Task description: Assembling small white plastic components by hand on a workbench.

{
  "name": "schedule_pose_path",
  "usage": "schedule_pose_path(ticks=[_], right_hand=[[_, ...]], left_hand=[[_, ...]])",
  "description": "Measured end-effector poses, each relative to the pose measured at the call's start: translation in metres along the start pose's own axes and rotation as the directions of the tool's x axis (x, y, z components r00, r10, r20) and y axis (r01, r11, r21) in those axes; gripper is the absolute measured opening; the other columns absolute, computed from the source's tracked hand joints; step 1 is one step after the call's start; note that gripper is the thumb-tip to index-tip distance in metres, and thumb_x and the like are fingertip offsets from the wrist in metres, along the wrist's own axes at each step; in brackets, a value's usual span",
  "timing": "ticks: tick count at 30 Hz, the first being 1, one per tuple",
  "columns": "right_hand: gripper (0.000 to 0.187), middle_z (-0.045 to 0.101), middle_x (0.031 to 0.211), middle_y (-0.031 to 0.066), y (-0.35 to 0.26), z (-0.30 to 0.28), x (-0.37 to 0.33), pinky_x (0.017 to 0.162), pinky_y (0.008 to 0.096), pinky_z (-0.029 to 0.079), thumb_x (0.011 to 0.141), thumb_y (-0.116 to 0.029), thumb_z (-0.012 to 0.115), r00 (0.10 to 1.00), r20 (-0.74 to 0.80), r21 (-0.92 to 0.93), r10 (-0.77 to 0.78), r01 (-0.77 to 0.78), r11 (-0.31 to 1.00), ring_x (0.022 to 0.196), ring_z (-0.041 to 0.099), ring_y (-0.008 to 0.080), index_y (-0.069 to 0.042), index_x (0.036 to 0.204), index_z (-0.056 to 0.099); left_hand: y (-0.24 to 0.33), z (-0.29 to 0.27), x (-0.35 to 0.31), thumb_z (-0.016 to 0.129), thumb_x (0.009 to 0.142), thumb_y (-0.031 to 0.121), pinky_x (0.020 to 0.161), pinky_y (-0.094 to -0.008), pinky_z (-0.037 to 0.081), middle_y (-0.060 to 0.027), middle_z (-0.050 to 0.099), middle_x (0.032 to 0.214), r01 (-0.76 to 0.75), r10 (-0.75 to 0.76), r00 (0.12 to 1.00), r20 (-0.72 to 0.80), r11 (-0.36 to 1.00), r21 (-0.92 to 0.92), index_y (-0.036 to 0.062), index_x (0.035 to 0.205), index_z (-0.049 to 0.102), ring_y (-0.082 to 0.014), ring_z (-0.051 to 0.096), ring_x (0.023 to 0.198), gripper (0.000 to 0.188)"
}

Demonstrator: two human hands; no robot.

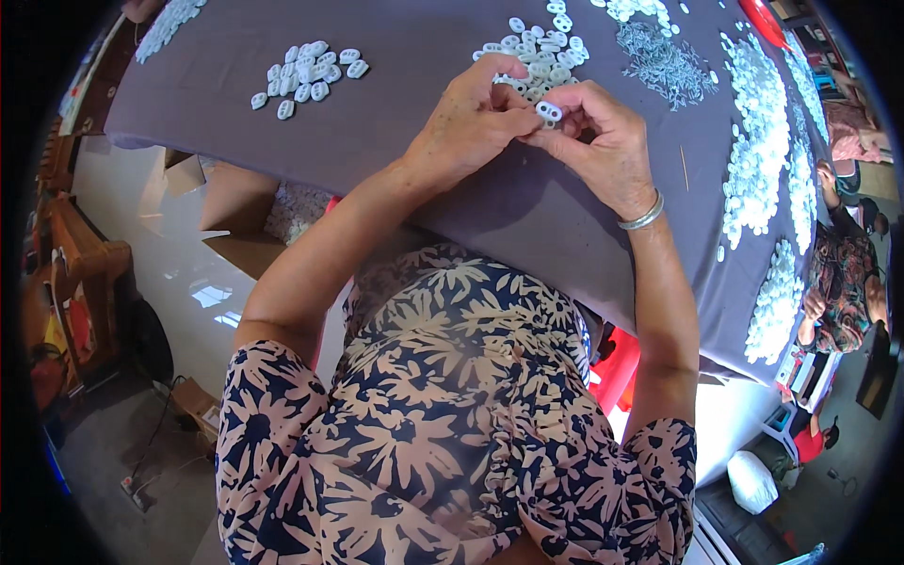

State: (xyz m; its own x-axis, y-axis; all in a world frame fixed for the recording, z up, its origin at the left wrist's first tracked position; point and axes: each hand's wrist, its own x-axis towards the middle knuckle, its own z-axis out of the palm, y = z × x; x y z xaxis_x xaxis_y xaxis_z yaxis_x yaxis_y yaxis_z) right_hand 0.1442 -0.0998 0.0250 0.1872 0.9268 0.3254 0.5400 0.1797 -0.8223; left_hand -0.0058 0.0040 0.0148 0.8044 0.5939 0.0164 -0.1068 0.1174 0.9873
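Above the near part of the table, my two hands meet around a small white oval plastic piece with two dark holes [548,112], which looks like a cord lock. The thumb and finger of my right hand [603,141] pinch it, its holes turned toward me. My left hand [471,122] is closed, its thumb and fingertip pressed against the piece's left side; whether it also grips something smaller is hidden. Just behind my fingers lies a heap of similar white two-hole pieces [537,47]. Farther left is another group of them [306,69].
A dark grey cloth covers the table [395,85]. Small thin metal parts, like springs, form a pile [664,66] right of my hands. A thin stick [685,168] lies near long heaps of white parts [756,141]. An open cardboard box [240,198] stands below the left edge. Other people are at the right.
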Motion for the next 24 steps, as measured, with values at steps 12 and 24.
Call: schedule_pose_path(ticks=[12, 24], right_hand=[[0.023, 0.058, 0.078, -0.0004, -0.013, -0.001, 0.002, 0.051, 0.0183, 0.042, 0.069, 0.003, 0.075, 0.979, -0.064, -0.179, -0.194, 0.18, 0.967, 0.058, 0.05, 0.0039, -0.003, 0.089, 0.065], [0.017, 0.054, 0.074, 0.0067, -0.007, -0.002, 0.0, 0.052, 0.0293, 0.045, 0.074, -0.006, 0.07, 0.948, 0.079, -0.392, -0.31, 0.315, 0.864, 0.054, 0.053, 0.0189, -0.004, 0.086, 0.059]], left_hand=[[0.022, -0.003, -0.001, 0.065, 0.085, 0.014, 0.055, -0.0218, 0.041, -0.0025, 0.06, 0.076, 0.022, -0.029, 0.998, 0.055, 0.994, 0.11, 0.0032, 0.106, 0.058, -0.0077, 0.053, 0.068, 0.024], [0.014, -0.003, -0.002, 0.063, 0.087, 0.012, 0.056, -0.0235, 0.046, -0.0045, 0.06, 0.077, -0.047, 0.025, 0.99, 0.142, 0.987, 0.152, -0.0002, 0.112, 0.053, -0.0088, 0.055, 0.067, 0.03]])
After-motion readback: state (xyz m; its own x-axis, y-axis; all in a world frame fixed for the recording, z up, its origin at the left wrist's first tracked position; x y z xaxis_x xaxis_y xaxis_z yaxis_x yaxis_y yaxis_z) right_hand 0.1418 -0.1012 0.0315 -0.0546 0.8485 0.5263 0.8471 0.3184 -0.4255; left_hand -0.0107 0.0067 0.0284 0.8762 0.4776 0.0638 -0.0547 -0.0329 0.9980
